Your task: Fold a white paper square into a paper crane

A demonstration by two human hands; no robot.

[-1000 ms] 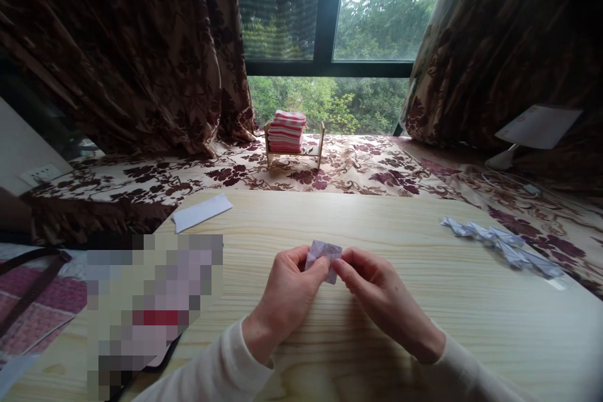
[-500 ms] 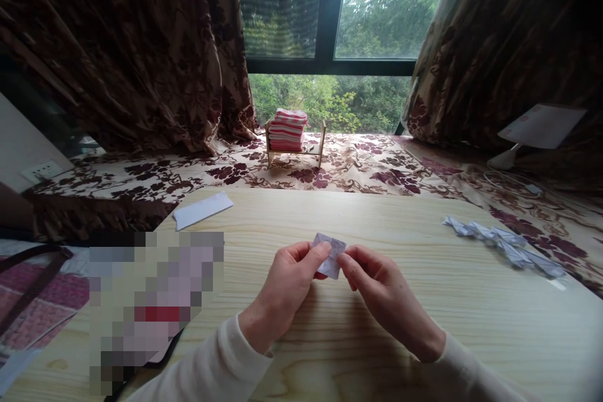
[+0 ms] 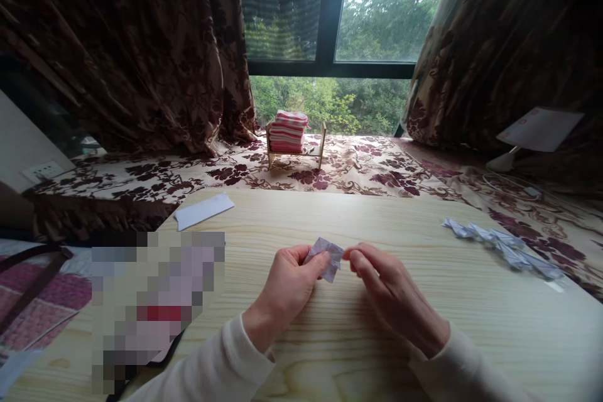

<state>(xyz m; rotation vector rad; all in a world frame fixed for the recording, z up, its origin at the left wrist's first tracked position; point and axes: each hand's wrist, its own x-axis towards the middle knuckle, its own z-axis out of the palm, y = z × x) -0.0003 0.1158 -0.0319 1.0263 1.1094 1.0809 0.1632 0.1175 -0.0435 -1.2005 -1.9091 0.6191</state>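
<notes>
White slip (image 3: 203,210) lay far left on the wooden table (image 3: 424,226), left hand (image 3: 287,292) rested low with thumb and forefinger pinching the folded paper (image 3: 326,257) just above mid-table, right hand (image 3: 393,295) curled, fingertips closed narrowly on its right corner, folded pieces (image 3: 502,246) lay far right.

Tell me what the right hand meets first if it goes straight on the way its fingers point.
The small folded paper, pinched in the left hand. The right hand points left at its edge, fingertips close beside it; whether they touch is unclear.
</notes>
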